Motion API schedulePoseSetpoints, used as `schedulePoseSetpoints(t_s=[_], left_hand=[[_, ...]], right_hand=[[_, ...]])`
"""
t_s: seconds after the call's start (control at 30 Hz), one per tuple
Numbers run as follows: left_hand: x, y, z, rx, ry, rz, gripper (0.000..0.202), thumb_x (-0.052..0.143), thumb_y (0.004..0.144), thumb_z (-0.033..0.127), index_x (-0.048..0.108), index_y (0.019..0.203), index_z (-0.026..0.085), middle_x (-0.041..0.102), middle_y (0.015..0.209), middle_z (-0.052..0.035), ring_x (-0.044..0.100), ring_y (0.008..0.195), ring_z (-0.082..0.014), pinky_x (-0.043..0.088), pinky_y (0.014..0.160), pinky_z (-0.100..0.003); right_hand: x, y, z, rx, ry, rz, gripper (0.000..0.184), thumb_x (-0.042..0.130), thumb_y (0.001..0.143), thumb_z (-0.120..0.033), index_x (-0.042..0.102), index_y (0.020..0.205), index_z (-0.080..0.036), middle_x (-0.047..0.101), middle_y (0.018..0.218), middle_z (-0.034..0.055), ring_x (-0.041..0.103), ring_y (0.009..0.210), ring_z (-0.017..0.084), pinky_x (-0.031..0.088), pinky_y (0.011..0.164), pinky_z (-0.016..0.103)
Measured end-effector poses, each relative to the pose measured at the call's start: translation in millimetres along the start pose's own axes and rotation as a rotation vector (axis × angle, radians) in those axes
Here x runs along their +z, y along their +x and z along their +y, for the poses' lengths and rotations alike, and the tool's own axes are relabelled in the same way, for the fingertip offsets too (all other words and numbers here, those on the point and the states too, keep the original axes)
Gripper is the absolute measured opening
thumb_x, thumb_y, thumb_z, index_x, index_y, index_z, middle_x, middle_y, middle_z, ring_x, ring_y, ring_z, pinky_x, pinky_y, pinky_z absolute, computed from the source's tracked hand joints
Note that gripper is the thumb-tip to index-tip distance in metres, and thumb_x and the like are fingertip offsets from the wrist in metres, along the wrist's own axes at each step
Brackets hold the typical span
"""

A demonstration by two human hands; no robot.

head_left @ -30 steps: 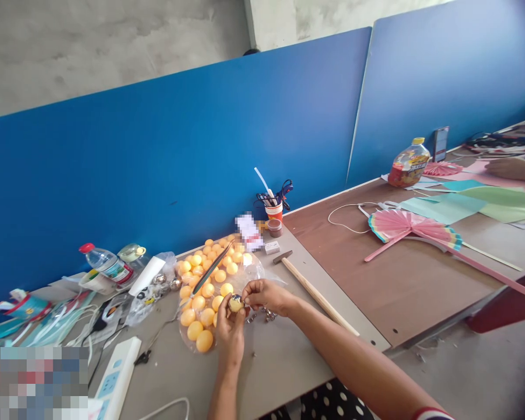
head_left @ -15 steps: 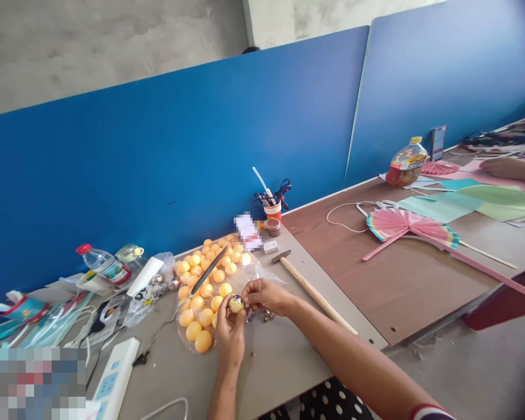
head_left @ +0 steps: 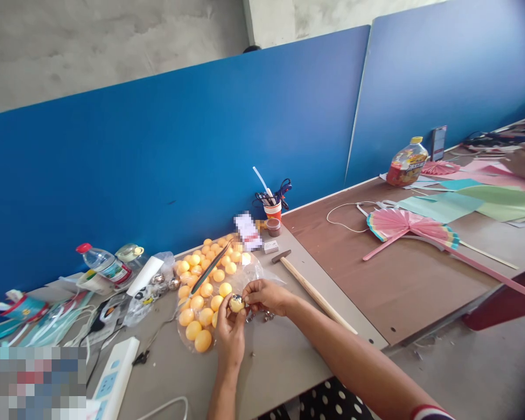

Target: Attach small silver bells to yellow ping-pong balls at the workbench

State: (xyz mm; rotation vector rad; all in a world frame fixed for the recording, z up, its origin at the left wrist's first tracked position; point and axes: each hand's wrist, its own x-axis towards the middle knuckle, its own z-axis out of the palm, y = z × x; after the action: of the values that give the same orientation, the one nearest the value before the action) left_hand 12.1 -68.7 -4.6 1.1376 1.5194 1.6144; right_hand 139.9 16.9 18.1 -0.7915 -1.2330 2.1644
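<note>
Likely light and slick, the shiny ball (head_left: 237, 303) suits the left fingers (head_left: 223, 307) gripping its sides; whether the right fingers (head_left: 254, 290) grip anything is unclear

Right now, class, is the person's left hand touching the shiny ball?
Touching. The head view shows it: the left hand has its thumb and fingers against the shiny ball, with no gap between them.

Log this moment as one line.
left hand: holds shiny golden ball; right hand: at its edge; nearby: orange balls in clear plastic bag
</note>
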Motion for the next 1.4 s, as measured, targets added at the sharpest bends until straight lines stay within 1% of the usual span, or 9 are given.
schedulePoseSetpoints(t_s=[0.33,0.5,0.7,0.9,1.0,1.1,1.23,1.33,1.4], left_hand=[[-2.9,-0.5,-10.0,0.029,0.066,-0.014,0.058,0.067,0.076,0.050,0.055,0.122,0.017,0.066,0.117,-0.0151,0.063,0.110,-0.0277,0.049,0.097,-0.042],[-4.7,0.2,-15.8,0.062,0.083,-0.035,0.055,0.065,0.079,0.047,0.054,0.124,0.017,0.065,0.117,-0.0153,0.062,0.110,-0.0276,0.049,0.097,-0.043],[-7.1,0.8,-20.5,0.096,0.127,-0.040,0.052,0.066,0.079,0.045,0.056,0.121,0.017,0.066,0.117,-0.0157,0.064,0.109,-0.0279,0.051,0.096,-0.043],[-2.1,-0.8,-14.6,0.058,0.090,0.010,0.056,0.068,0.076,0.049,0.057,0.120,0.017,0.067,0.116,-0.0158,0.064,0.110,-0.0284,0.052,0.095,-0.043],[-0.6,0.8,-10.5,0.006,0.022,0.034,0.063,0.070,0.072,0.053,0.056,0.121,0.016,0.069,0.109,-0.0152,0.069,0.095,-0.0268,0.056,0.087,-0.041],[-1.5,3.1,-7.7,0.007,-0.013,0.083,0.065,0.072,0.069,0.054,0.055,0.119,0.016,0.068,0.107,-0.0144,0.071,0.082,-0.0241,0.058,0.077,-0.038],[-3.1,3.7,-9.0,0.043,0.035,0.115,0.057,0.071,0.072,0.050,0.056,0.116,0.017,0.067,0.109,-0.0148,0.070,0.086,-0.0241,0.058,0.078,-0.038],[-3.6,2.9,-13.2,0.059,0.056,0.090,0.054,0.070,0.075,0.047,0.055,0.117,0.017,0.067,0.110,-0.0154,0.070,0.090,-0.0248,0.058,0.082,-0.039],[-3.7,2.4,-15.6,0.062,0.059,0.078,0.054,0.070,0.075,0.047,0.055,0.117,0.017,0.067,0.111,-0.0154,0.070,0.092,-0.0252,0.057,0.084,-0.040]], right_hand=[[4.3,2.3,5.7,0.011,0.000,0.040,0.007,0.064,0.066,-0.011,0.058,0.065,-0.015,0.055,0.045,-0.0059,0.053,0.043,0.007,0.050,0.054,0.020],[6.0,4.5,8.1,0.022,-0.012,0.097,0.014,0.061,0.067,-0.006,0.052,0.061,-0.017,0.052,0.040,-0.0074,0.052,0.040,0.007,0.051,0.052,0.020],[9.7,5.9,9.3,0.055,0.005,0.139,0.016,0.060,0.066,-0.004,0.051,0.061,-0.017,0.055,0.045,-0.0065,0.058,0.043,0.009,0.051,0.052,0.020],[6.5,6.6,8.5,0.030,-0.029,0.091,0.012,0.060,0.069,-0.011,0.051,0.063,-0.018,0.050,0.043,-0.0081,0.050,0.040,0.007,0.046,0.049,0.019],[-0.3,1.4,-1.5,-0.036,-0.250,0.124,0.010,0.060,0.073,-0.016,0.053,0.066,-0.018,0.048,0.047,-0.0078,0.046,0.042,0.007,0.036,0.045,0.018],[-7.8,-4.7,-11.6,-0.147,-0.723,0.214,0.005,0.061,0.072,-0.014,0.061,0.070,-0.018,0.061,0.064,-0.0037,0.053,0.059,0.009,0.037,0.055,0.019],[-11.7,-8.4,-11.5,-0.092,-1.273,0.170,0.012,0.065,0.071,-0.017,0.069,0.082,-0.019,0.070,0.090,0.0039,0.061,0.081,0.018,0.037,0.063,0.024],[-10.2,-9.7,-4.9,-0.124,-1.467,0.117,0.024,0.066,0.071,-0.020,0.070,0.095,-0.019,0.069,0.103,0.0085,0.064,0.087,0.021,0.040,0.069,0.026],[-8.9,-10.4,-1.6,-0.148,-1.535,0.092,0.028,0.065,0.072,-0.020,0.069,0.099,-0.019,0.068,0.105,0.0098,0.065,0.085,0.022,0.040,0.070,0.027]])
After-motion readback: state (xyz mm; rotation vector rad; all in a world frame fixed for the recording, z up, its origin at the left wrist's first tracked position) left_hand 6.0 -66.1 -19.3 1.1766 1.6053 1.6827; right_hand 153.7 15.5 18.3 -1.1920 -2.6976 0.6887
